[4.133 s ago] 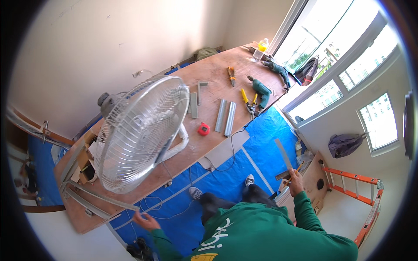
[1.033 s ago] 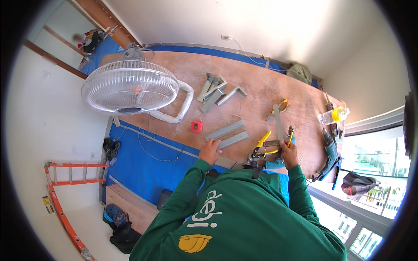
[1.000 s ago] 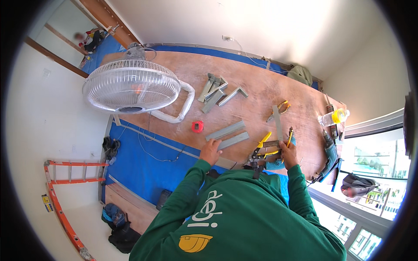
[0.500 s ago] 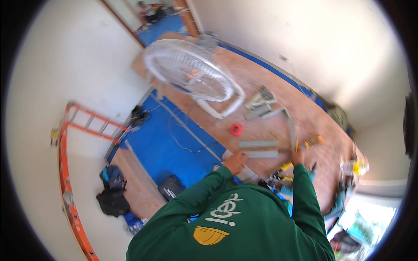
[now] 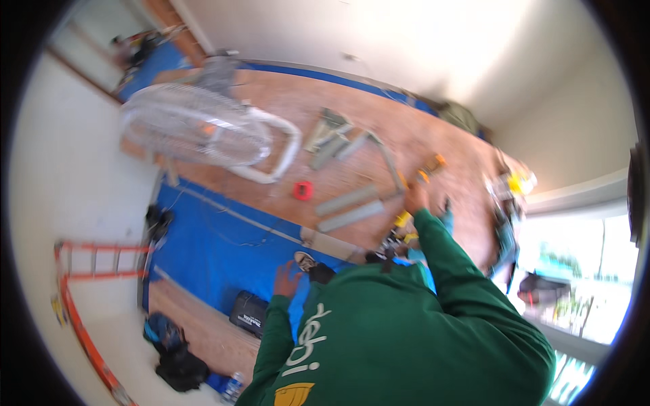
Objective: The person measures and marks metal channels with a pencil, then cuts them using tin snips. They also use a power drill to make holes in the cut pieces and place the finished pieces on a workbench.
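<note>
My right hand (image 5: 416,197) is over the plywood table, closed on a long grey metal strip (image 5: 389,166) and what looks like a yellow pencil, though blurred. Just beside it lie orange-handled pliers (image 5: 434,164), yellow-handled snips (image 5: 400,222) and a teal drill (image 5: 447,218). Two grey channel pieces (image 5: 345,199) lie left of the hand, with a red tape measure (image 5: 302,189) further left. Several short grey metal pieces (image 5: 328,139) are grouped toward the back. My left hand (image 5: 286,274) is off the table over the blue sheeting, its blurred fingers apart and holding nothing I can see.
A large fan (image 5: 196,125) occupies the table's left end. A bottle (image 5: 514,184) and second drill (image 5: 504,237) are at the right. Below are blue sheeting (image 5: 203,243), a black case (image 5: 248,313) and bags (image 5: 177,362). An orange ladder (image 5: 88,338) stands left; a window is right.
My left hand has left the channel pieces and dropped below the table edge. My right hand has reached further forward with the strip. The view has swung, smearing the picture.
</note>
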Demonstrator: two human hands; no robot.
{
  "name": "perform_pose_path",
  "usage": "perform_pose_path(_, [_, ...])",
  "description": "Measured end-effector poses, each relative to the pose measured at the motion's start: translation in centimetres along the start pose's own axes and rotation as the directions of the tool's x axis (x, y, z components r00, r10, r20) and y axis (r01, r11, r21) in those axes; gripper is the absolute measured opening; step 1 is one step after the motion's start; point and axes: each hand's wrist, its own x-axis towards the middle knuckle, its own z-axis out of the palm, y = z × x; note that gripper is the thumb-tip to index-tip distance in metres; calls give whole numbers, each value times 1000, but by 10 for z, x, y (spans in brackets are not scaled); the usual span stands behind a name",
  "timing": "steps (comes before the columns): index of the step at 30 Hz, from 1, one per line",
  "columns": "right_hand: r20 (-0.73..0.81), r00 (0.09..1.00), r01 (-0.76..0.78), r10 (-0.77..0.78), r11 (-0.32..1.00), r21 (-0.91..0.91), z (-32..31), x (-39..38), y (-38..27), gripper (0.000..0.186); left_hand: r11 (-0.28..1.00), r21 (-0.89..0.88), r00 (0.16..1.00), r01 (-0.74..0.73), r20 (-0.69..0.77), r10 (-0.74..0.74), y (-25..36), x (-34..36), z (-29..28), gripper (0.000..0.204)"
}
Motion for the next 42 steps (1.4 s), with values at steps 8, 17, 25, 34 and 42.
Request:
perform_pose_path(8, [-4,993,-116,119,972,204,-22,-1,-71,33,838,44,732,543,465,-499,-126,-73,10,57])
perform_pose_path(17, [-132,991,81,-20,877,473,-62,-41,-85,39,712,-270,718,649,526,-456,-103,-13,8,56])
perform_pose_path(25, [-275,925,-161,261,927,339,-159,-157,47,32,677,-441,804,589,408,-433,-54,50,1,63])
perform_pose_path(34, [-289,920,-218,263,959,179,-194,-214,88,35,807,-196,745,557,548,-381,-27,41,16,61])
perform_pose_path(42, [447,740,621,-502,766,-167,-123,-131,-40,68,683,-355,753,639,472,-459,-6,3,34,63])
